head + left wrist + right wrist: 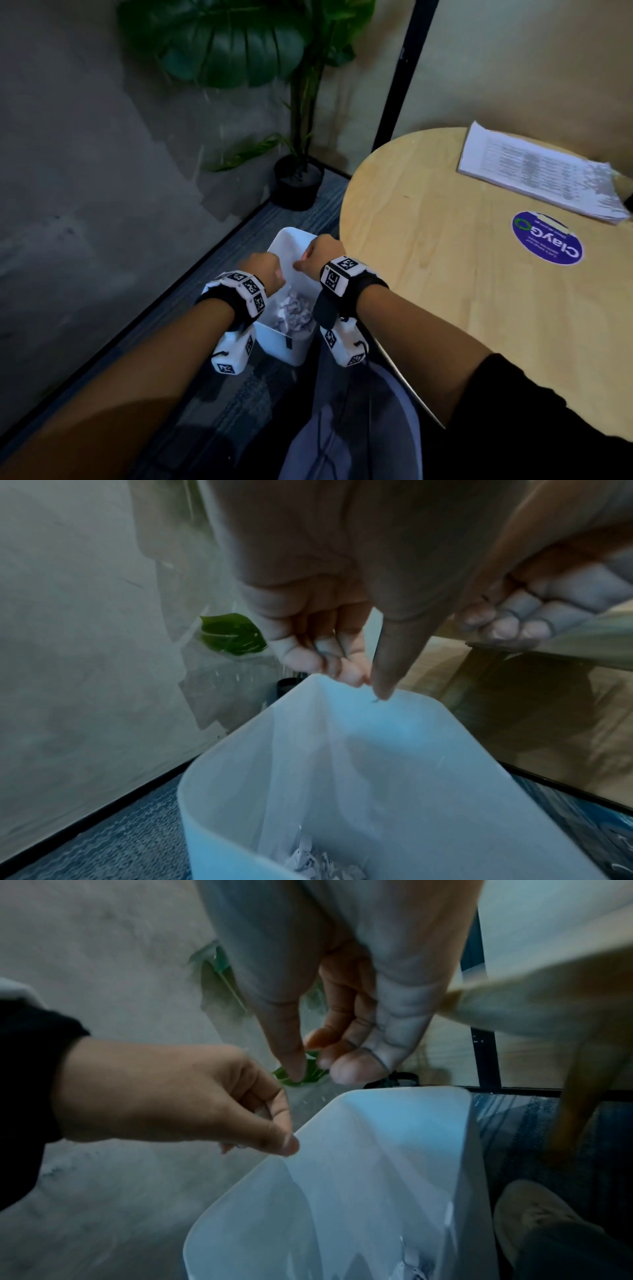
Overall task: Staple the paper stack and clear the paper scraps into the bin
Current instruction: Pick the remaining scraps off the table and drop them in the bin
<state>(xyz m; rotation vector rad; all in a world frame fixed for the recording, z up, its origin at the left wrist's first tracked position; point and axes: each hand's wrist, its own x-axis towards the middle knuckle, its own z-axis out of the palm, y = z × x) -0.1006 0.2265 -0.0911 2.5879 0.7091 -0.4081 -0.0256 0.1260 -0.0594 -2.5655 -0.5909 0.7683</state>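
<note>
A white bin (287, 236) stands on the floor just left of the table, with torn paper scraps (294, 308) heaped in its bottom. Both hands hover over its open top. My left hand (262, 270) has its fingers curled and the thumb against the forefinger; I see no scrap in it. My right hand (322, 253) hangs beside it, fingers bent toward the palm and thumb pointing down, with nothing in it. The paper stack (537, 171) lies flat at the far right of the table. In the left wrist view the scraps (308, 859) show low in the bin.
The round wooden table (445, 291) carries a purple round sticker (548, 240). A potted plant (298, 181) stands in the corner behind the bin, next to a black post (394, 102). A grey wall runs along the left. My shoe (534, 1213) is near the bin.
</note>
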